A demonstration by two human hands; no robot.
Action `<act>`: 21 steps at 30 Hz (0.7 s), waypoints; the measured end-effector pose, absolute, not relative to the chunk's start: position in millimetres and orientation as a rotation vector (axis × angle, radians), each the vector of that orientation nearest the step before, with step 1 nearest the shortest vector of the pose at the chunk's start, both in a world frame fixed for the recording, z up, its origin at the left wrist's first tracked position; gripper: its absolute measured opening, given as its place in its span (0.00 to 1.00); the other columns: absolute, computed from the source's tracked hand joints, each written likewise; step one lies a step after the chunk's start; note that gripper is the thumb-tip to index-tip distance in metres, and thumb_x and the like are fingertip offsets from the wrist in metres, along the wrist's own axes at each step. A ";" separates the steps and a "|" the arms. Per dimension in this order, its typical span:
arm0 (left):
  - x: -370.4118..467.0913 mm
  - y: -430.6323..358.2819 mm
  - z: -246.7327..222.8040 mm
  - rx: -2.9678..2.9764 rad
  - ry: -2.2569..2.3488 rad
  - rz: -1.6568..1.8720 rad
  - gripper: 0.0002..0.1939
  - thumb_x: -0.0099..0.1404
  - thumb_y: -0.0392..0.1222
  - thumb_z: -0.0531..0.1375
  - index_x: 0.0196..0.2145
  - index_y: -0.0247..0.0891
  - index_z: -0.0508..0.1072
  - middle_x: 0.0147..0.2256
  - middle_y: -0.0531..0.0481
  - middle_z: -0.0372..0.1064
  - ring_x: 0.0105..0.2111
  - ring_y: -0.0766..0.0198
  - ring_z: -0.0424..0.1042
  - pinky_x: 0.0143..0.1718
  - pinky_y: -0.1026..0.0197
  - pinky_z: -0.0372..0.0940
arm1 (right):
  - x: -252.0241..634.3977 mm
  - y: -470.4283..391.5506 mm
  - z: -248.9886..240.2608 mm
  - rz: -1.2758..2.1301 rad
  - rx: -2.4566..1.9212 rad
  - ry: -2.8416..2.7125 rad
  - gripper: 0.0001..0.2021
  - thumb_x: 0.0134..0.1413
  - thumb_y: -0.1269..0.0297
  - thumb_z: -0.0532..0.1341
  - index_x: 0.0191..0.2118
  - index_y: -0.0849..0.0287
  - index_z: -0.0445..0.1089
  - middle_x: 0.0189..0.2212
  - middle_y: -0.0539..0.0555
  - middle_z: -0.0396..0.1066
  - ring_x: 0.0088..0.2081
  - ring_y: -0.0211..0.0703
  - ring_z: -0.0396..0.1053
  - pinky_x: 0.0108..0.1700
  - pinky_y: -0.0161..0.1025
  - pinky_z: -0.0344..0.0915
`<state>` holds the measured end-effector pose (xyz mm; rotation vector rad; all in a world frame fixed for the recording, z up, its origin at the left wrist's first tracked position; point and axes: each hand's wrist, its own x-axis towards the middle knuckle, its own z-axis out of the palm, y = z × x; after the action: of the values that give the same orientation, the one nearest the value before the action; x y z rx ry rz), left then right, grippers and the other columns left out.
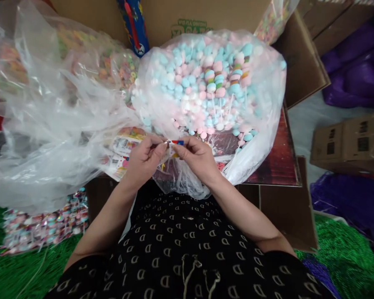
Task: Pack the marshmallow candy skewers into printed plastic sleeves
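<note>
My left hand (145, 160) and my right hand (198, 158) are close together at the front of the table, fingers pinched. Between them is a small printed wrapper (173, 143) with blue, red and white on it, gripped from both sides. Just beyond lies a large clear bag of pink, blue and white candies (187, 83). Several candy skewers (218, 79) on white sticks rest on top of that bag. Printed packets (123, 145) lie beside my left hand, partly under clear plastic.
A big clear bag of coloured ring candies (102, 66) fills the left. Cardboard (237, 14) stands behind the table (277, 166). Wrapped skewers (46, 224) lie low at the left, near green strands (34, 270). Boxes (352, 143) stand at the right.
</note>
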<state>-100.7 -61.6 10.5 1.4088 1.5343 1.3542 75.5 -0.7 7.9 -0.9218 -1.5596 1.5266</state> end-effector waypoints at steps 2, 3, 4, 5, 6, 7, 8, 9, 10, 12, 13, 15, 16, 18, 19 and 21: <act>-91.7 -59.6 11.4 1.224 1.395 1.335 0.11 0.67 0.49 0.65 0.38 0.40 0.72 0.34 0.52 0.74 0.32 0.66 0.71 0.34 0.64 0.67 | 79.0 3.3 6.6 1.512 -0.955 -1.541 0.18 0.58 0.45 0.69 0.34 0.57 0.75 0.25 0.46 0.69 0.27 0.34 0.64 0.31 0.35 0.64; -89.5 -57.7 12.1 1.134 1.293 1.309 0.12 0.66 0.50 0.66 0.40 0.41 0.72 0.33 0.52 0.73 0.31 0.66 0.71 0.32 0.64 0.67 | 83.6 4.7 6.9 1.507 -0.955 -1.564 0.18 0.58 0.45 0.69 0.33 0.57 0.75 0.24 0.45 0.68 0.27 0.34 0.63 0.31 0.35 0.62; -88.6 -55.2 13.2 1.061 1.196 1.265 0.14 0.65 0.50 0.68 0.43 0.41 0.73 0.33 0.53 0.72 0.31 0.66 0.71 0.31 0.64 0.67 | 89.1 5.9 7.7 1.503 -0.944 -1.604 0.18 0.57 0.44 0.69 0.33 0.57 0.75 0.25 0.46 0.69 0.28 0.34 0.64 0.31 0.35 0.62; -88.6 -52.5 14.8 1.018 1.121 1.206 0.17 0.63 0.50 0.69 0.45 0.41 0.74 0.33 0.52 0.72 0.31 0.65 0.72 0.31 0.64 0.67 | 94.8 6.9 9.1 1.492 -0.930 -1.648 0.19 0.57 0.44 0.69 0.33 0.57 0.75 0.25 0.46 0.70 0.28 0.34 0.64 0.32 0.35 0.61; -89.1 -49.7 16.8 1.005 1.076 1.138 0.18 0.61 0.49 0.70 0.46 0.41 0.75 0.33 0.52 0.72 0.30 0.65 0.71 0.30 0.64 0.67 | 100.3 7.9 10.6 1.474 -0.916 -1.691 0.19 0.58 0.44 0.69 0.33 0.56 0.75 0.26 0.46 0.70 0.28 0.35 0.64 0.32 0.35 0.61; -89.8 -47.2 19.0 1.008 1.062 1.069 0.18 0.60 0.49 0.71 0.44 0.40 0.76 0.32 0.52 0.72 0.29 0.65 0.71 0.29 0.65 0.66 | 105.2 9.1 12.2 1.450 -0.904 -1.725 0.19 0.58 0.43 0.68 0.32 0.56 0.75 0.26 0.46 0.70 0.28 0.35 0.64 0.32 0.35 0.61; -90.7 -45.1 21.0 1.016 1.076 1.008 0.17 0.59 0.48 0.72 0.42 0.39 0.76 0.31 0.52 0.71 0.27 0.66 0.69 0.27 0.65 0.65 | 109.4 10.2 13.5 1.419 -0.900 -1.744 0.20 0.58 0.43 0.68 0.31 0.56 0.74 0.25 0.46 0.70 0.28 0.35 0.63 0.32 0.35 0.60; -91.6 -43.8 22.6 1.022 1.106 0.958 0.15 0.58 0.48 0.72 0.38 0.38 0.76 0.29 0.53 0.70 0.25 0.68 0.67 0.25 0.66 0.63 | 112.6 11.4 14.5 1.383 -0.909 -1.746 0.21 0.58 0.42 0.68 0.30 0.56 0.73 0.24 0.46 0.68 0.27 0.34 0.62 0.31 0.35 0.59; -92.3 -43.1 23.4 1.021 1.142 0.920 0.14 0.58 0.48 0.71 0.35 0.37 0.75 0.27 0.54 0.68 0.23 0.68 0.65 0.24 0.66 0.61 | 115.2 12.4 15.0 1.348 -0.926 -1.735 0.21 0.59 0.42 0.67 0.29 0.56 0.72 0.23 0.45 0.66 0.26 0.34 0.60 0.31 0.35 0.58; -93.2 -43.8 22.5 1.017 1.210 0.885 0.13 0.60 0.49 0.70 0.32 0.38 0.74 0.24 0.54 0.67 0.21 0.68 0.64 0.22 0.66 0.59 | 118.1 13.4 14.8 1.294 -0.960 -1.690 0.23 0.60 0.42 0.66 0.26 0.56 0.69 0.21 0.44 0.63 0.24 0.33 0.57 0.30 0.35 0.57; -93.3 -44.8 20.8 1.034 1.242 0.893 0.13 0.61 0.49 0.69 0.32 0.38 0.73 0.24 0.55 0.66 0.21 0.68 0.63 0.21 0.66 0.58 | 118.7 13.2 14.2 1.276 -0.967 -1.663 0.24 0.60 0.41 0.65 0.25 0.56 0.68 0.20 0.44 0.61 0.24 0.33 0.56 0.30 0.35 0.57; -92.0 -46.8 16.4 1.109 1.311 0.951 0.13 0.62 0.49 0.68 0.30 0.38 0.72 0.24 0.55 0.66 0.21 0.69 0.62 0.22 0.66 0.57 | 118.6 11.7 12.1 1.263 -0.961 -1.618 0.26 0.62 0.40 0.64 0.23 0.56 0.65 0.19 0.44 0.60 0.23 0.33 0.55 0.30 0.35 0.58; -90.7 -47.5 14.3 1.150 1.350 0.983 0.14 0.63 0.50 0.66 0.29 0.38 0.71 0.24 0.55 0.65 0.22 0.69 0.61 0.22 0.66 0.56 | 118.2 10.5 10.6 1.263 -0.963 -1.598 0.27 0.62 0.40 0.63 0.22 0.56 0.64 0.19 0.44 0.59 0.23 0.33 0.55 0.30 0.35 0.58; -86.8 -47.8 11.8 1.216 1.415 1.022 0.17 0.67 0.52 0.63 0.27 0.39 0.69 0.22 0.57 0.61 0.21 0.70 0.58 0.22 0.66 0.54 | 117.1 7.9 6.6 1.275 -1.004 -1.548 0.29 0.61 0.37 0.62 0.21 0.56 0.61 0.19 0.44 0.56 0.23 0.33 0.54 0.30 0.36 0.57; -84.5 -47.3 11.6 1.244 1.442 1.023 0.19 0.69 0.53 0.61 0.26 0.39 0.67 0.21 0.57 0.59 0.21 0.70 0.57 0.23 0.66 0.54 | 116.7 6.9 4.3 1.298 -1.029 -1.513 0.30 0.61 0.36 0.62 0.21 0.56 0.60 0.19 0.44 0.56 0.23 0.34 0.54 0.30 0.36 0.57; -80.1 -45.6 12.7 1.309 1.490 1.012 0.21 0.71 0.54 0.59 0.25 0.39 0.65 0.21 0.57 0.57 0.22 0.69 0.57 0.24 0.65 0.54 | 116.3 5.6 -0.7 1.419 -1.032 -1.432 0.28 0.58 0.35 0.63 0.25 0.55 0.64 0.21 0.45 0.59 0.25 0.35 0.57 0.30 0.35 0.59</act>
<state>-80.1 -45.6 12.7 1.3094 1.4897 1.0116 116.3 5.6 -0.7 -1.0319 -1.4317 1.4187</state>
